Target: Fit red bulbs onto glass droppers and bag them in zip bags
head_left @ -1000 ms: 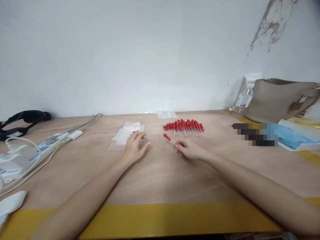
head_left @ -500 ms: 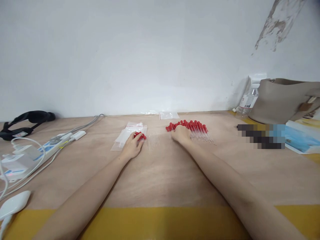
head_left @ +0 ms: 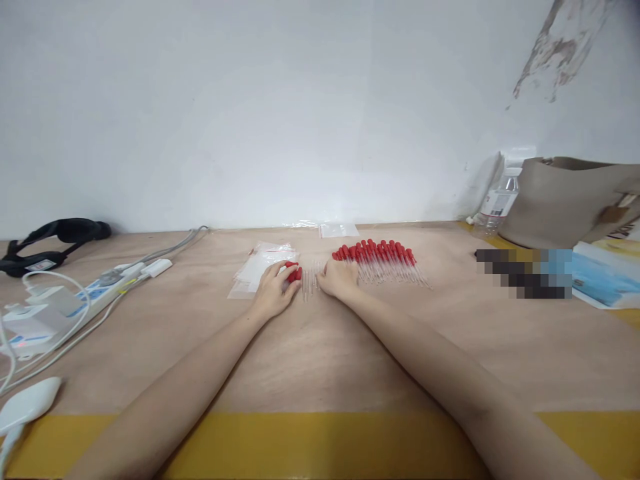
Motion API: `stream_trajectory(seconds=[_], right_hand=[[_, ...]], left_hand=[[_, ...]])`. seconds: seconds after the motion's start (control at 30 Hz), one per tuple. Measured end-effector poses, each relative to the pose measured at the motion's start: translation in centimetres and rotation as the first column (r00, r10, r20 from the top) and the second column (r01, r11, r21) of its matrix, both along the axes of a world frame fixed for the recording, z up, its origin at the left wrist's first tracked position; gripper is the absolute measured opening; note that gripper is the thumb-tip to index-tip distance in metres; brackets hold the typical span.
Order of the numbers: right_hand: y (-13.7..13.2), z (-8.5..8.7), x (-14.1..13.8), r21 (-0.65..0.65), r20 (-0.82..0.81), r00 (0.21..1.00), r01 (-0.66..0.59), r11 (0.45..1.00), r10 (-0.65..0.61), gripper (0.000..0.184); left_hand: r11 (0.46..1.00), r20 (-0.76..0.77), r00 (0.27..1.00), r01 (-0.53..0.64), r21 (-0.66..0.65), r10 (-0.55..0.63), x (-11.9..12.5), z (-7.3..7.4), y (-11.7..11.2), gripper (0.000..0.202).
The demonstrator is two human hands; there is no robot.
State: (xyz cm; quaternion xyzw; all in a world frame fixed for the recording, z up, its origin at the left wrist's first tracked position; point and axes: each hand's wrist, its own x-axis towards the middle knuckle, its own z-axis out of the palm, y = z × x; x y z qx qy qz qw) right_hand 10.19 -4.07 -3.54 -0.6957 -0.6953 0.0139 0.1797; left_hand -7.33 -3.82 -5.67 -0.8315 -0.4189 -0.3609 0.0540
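My left hand [head_left: 275, 291] is closed around the red bulb ends of several thin glass droppers [head_left: 307, 283], whose clear stems stick out to the right. Close to the tips of those stems, my right hand [head_left: 341, 278] has its fingers pressed together in a pinch; what lies between them is hidden. Right behind and beside it spreads a pile of more red-bulb droppers [head_left: 383, 253], bulbs pointing away and stems toward me. Under and behind my left hand lie clear zip bags [head_left: 250, 270], partly covered by the fingers.
Another small clear bag [head_left: 340, 230] rests by the wall. On the left are a power strip [head_left: 95, 293] with white cables, a black headset strap [head_left: 55, 243] and a white device [head_left: 30, 403]. At right stand a plastic bottle [head_left: 497, 200], a grey bag [head_left: 565, 200] and a blue packet [head_left: 607, 277].
My right hand has moved left, from the dropper pile to the stems beside my left hand. The left hand has shifted slightly right with its droppers, and the bags under it shifted a little too.
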Motion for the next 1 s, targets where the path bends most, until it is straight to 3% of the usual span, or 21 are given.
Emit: stream_trajectory(seconds=[0.27, 0.47, 0.57, 0.7, 0.83, 0.93, 1.0], right_hand=[[0.5, 0.0, 0.0, -0.05, -0.013, 0.999, 0.049, 0.998, -0.05, 0.032], [0.0, 0.6, 0.8, 0.013, -0.042, 0.999, 0.034, 0.999, -0.033, 0.029], [-1.0, 0.9, 2.1, 0.061, -0.066, 0.997, -0.021, 0.998, 0.025, 0.032], [-3.4, 0.2, 5.2, 0.229, -0.142, 0.963, -0.193, 0.954, 0.228, 0.027], [-6.5, -1.1, 8.2, 0.329, -0.128, 0.881, -0.395, 0.858, 0.455, 0.025], [-8.0, -1.8, 9.4, 0.345, -0.163, 0.874, -0.385, 0.856, 0.458, 0.022], [-8.5, -2.1, 9.7, 0.32, -0.218, 0.874, -0.357, 0.878, 0.435, 0.02]], left_hand=[[0.997, 0.283, 0.959, -0.052, 0.049, 0.036, 0.2, 0.7, -0.2, 0.021], [0.992, 0.415, 0.901, -0.126, -0.026, 0.126, -0.4, 0.3, 0.2, 0.025], [0.995, 0.514, 0.853, -0.057, -0.085, 0.093, -0.7, 0.2, 0.3, 0.021], [0.97, 0.62, 0.784, 0.169, -0.176, -0.024, 0.3, 0.5, -0.8, 0.018], [0.901, 0.462, 0.862, 0.352, -0.253, -0.208, 2.7, 0.6, -3.9, 0.012], [0.832, 0.319, 0.885, 0.441, -0.337, -0.34, 4.1, 0.5, -6.1, 0.014], [0.827, 0.213, 0.906, 0.422, -0.372, -0.367, 4.5, 0.5, -6.9, 0.015]])
